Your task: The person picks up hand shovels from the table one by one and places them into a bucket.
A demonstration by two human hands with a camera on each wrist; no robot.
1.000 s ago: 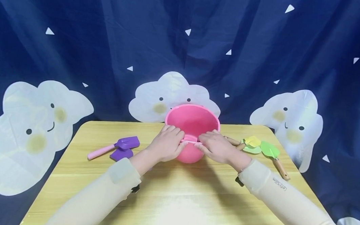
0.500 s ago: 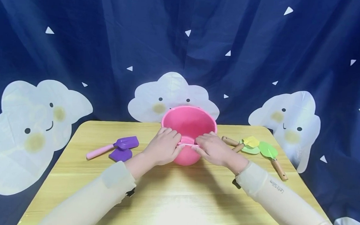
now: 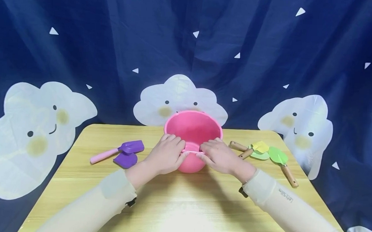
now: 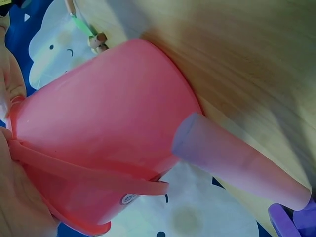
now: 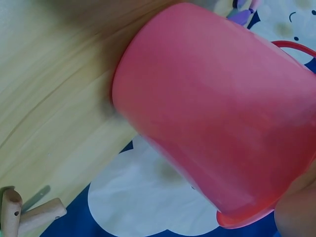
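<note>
A pink bucket [image 3: 192,163] stands at the middle of the table, its open mouth showing in the head view. My left hand [image 3: 167,153] grips the near rim on the left, with the fingers over the edge and the thumb outside. On the right part of that rim, my right hand [image 3: 219,155] holds on in the same way. In the left wrist view the bucket's strap-like handle [image 4: 89,173] hangs along its outer wall. A purple toy shovel [image 3: 130,147] with a pink handle lies left of the bucket, partly over another purple piece [image 3: 125,160].
Right of the bucket lie a green toy trowel [image 3: 278,155] with a wooden handle and a yellow one [image 3: 261,147], partly over a paler green one [image 3: 259,155]. Behind the wooden table [image 3: 181,200] hangs a dark blue curtain [image 3: 165,30] with white clouds.
Both hands and the bucket have shifted slightly left and nearer to me. The grip on the rim looks the same, and the garden toys have not moved.
</note>
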